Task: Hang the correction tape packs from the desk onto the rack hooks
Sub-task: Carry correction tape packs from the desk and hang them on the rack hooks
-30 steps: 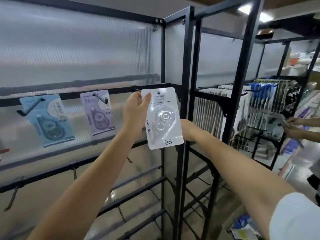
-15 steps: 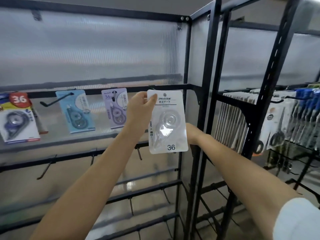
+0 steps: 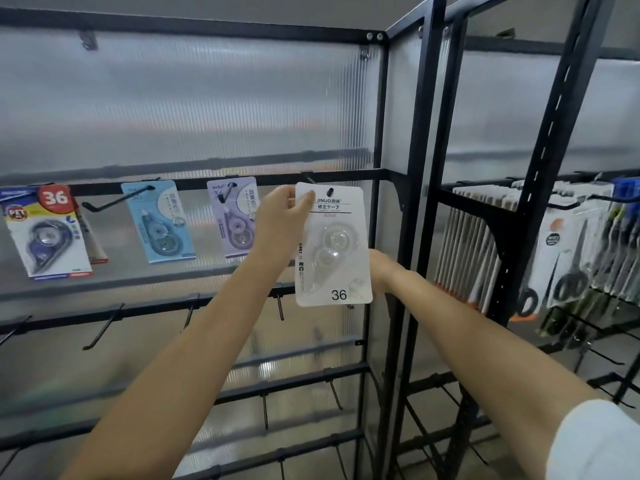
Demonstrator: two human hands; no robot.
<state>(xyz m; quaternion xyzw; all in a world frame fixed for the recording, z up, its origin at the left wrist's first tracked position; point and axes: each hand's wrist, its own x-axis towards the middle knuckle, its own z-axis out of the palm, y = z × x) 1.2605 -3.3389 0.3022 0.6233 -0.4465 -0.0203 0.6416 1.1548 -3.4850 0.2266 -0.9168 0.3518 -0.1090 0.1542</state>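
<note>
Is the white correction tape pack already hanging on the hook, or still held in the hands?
Cannot tell if hooked. The white correction tape pack is upright at the bar; the left hand pinches its top corner.

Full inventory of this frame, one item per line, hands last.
white correction tape pack: 1, white card marked 36, held up at the top rail's rightmost hook
hung correction tape packs: 3 fronts showing, on the top rail left of it: lilac, light blue, white-and-blue with red 36 badge
rack: 1, black metal frame, ribbed translucent back panel
bare hooks: several, black, lower rails
scissors packs: a row, neighbouring rack at right
left hand: fingers pinch the white pack's top left corner
right hand: behind the pack's lower right edge, fingers hidden
</note>
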